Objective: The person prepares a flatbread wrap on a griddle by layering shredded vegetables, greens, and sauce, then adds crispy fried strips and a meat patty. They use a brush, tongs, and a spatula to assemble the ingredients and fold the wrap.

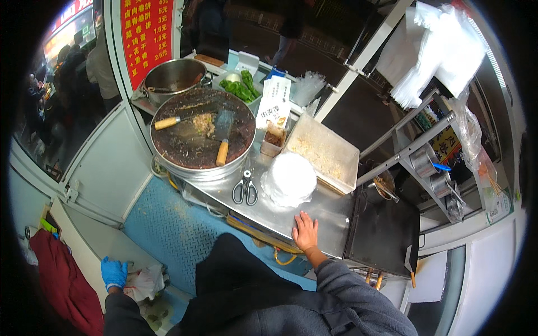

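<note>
My right hand (305,231) lies flat with fingers spread on the steel counter (330,224), near its front edge. Just beyond it is a stack of white round sheets in clear plastic (290,180). Black-handled scissors (245,189) lie to the left of that stack. My left hand (114,273), in a blue glove, rests at the edge of a white cabinet (78,246), fingers loosely apart and holding nothing visible. Farther off, a round chopping block (185,148) bears chopped meat (204,124), a wooden-handled cleaver (225,131) and another wooden-handled tool (167,122).
Behind the block stand a steel pot (174,77) and a tub of green peppers (240,87). A crumb-strewn tray (322,147) and a small brown-filled container (273,139) sit beyond the stack. Right is a black griddle (384,232) with a scraper (411,260). White bags (443,50) hang above.
</note>
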A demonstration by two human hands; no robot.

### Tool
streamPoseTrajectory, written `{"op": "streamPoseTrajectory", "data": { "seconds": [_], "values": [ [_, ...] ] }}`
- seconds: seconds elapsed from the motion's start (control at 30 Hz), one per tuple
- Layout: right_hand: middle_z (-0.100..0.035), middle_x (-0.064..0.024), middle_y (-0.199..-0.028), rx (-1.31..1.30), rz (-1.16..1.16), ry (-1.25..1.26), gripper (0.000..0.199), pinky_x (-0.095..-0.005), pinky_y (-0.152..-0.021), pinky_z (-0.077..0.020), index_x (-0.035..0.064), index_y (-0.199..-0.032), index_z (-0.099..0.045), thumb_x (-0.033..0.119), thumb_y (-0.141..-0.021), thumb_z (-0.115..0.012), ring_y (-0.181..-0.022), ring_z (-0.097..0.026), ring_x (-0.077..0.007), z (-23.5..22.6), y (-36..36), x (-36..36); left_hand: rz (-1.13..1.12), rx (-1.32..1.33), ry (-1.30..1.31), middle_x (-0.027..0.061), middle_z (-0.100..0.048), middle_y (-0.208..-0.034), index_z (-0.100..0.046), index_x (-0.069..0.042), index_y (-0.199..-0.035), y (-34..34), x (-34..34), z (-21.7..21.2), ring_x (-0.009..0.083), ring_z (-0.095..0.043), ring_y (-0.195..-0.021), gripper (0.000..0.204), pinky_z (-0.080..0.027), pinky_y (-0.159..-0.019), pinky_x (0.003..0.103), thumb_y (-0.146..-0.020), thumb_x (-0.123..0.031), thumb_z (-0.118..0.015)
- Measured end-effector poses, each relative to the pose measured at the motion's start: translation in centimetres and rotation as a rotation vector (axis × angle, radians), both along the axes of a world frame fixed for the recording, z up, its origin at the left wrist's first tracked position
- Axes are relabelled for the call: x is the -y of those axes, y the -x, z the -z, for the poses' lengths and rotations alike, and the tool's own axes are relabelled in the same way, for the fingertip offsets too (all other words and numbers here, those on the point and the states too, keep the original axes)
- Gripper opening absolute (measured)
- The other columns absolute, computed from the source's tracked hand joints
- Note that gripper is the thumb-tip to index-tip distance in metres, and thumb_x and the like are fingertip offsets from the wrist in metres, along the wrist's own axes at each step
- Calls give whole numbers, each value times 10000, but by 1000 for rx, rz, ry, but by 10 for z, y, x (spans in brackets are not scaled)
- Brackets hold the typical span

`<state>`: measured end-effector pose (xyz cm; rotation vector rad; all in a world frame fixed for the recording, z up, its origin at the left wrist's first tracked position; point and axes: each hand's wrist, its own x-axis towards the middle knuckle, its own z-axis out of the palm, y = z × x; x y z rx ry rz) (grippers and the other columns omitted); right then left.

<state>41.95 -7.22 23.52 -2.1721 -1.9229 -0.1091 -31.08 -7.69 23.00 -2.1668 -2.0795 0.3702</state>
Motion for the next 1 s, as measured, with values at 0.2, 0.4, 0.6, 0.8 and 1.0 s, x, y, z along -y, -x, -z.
{"op": "streamPoseTrajectory", "data": {
  "seconds": [0.2, 0.4, 0.6, 0.8, 1.0],
  "values": [
    [-399, -106, -1444, -31, -17, 8, 496, -631, -1065, -236, 148, -1291, -509, 245, -815, -611, -1352, -355, -281, -1, -1, 0, -40, -77, 46, 149, -666, -705, -703, -62, -695, 3, 0, 7, 289, -637, -778, 417, -342, -1042, 415, -888, -397, -546],
    [-403, -105, -1439, -39, -14, 6, 484, -629, -1072, -228, 148, -1286, -511, 248, -821, -602, -1352, -354, -277, 0, -1, 1, -24, -104, 22, 143, -673, -714, -705, -67, -695, 9, 1, 16, 281, -642, -791, 424, -328, -1049, 415, -894, -398, -528],
    [-405, -108, -1436, -46, -21, -12, 483, -631, -1068, -232, 143, -1283, -515, 246, -819, -598, -1342, -362, -274, 1, -1, 1, -48, -104, 40, 138, -679, -717, -707, -59, -681, 10, 1, 20, 280, -642, -795, 425, -340, -1039, 413, -882, -396, -545],
    [-418, -106, -1427, -48, -8, -25, 471, -630, -1063, -242, 140, -1275, -523, 248, -822, -595, -1337, -371, -270, 0, -1, 2, -29, -36, -28, 150, -676, -717, -711, -43, -690, 8, 1, 15, 285, -641, -801, 399, -353, -1029, 420, -853, -382, -580],
    [-423, -97, -1430, -1, -11, -14, 475, -622, -1065, -252, 146, -1289, -529, 260, -832, -594, -1337, -380, -255, 1, -1, 3, -30, -41, -53, 152, -656, -673, -690, -51, -641, 11, 4, 22, 291, -631, -772, 387, -350, -1033, 426, -850, -359, -585]
  ]
}}
